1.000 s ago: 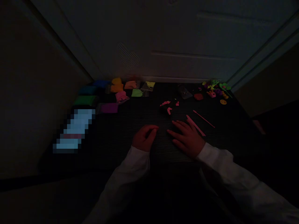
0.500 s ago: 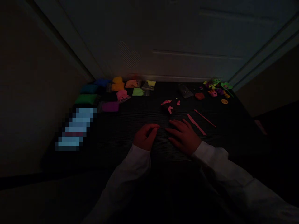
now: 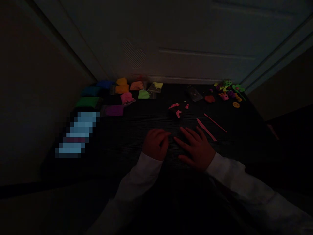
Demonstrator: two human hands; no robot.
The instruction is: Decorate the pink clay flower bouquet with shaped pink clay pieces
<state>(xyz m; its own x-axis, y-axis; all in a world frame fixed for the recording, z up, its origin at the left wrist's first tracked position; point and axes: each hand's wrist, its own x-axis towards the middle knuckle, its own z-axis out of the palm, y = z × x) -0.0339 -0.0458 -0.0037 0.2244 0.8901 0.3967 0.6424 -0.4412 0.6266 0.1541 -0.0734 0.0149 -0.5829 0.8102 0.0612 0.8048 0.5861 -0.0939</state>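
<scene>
My left hand is closed near the middle of the dark table, its fingers curled in; whatever they may hold is hidden in the dim light. Just to its right, my right hand rests open, palm down, with the fingers spread on the tabletop. Beyond both hands lies a dark lump with pink clay pieces on it. A pink clay knife lies right of my right hand's fingers. Farther right is a thin pink modelling stick.
Bags of coloured clay, among them a green one and a purple one, line the back left. A lit, blurred screen lies at left. Small clay figures and a red lump sit at back right, before a white door.
My left hand has shifted slightly right and turned more palm down. My right hand's fingers have spread wider and it has moved a little right and nearer. The view has shifted slightly.
</scene>
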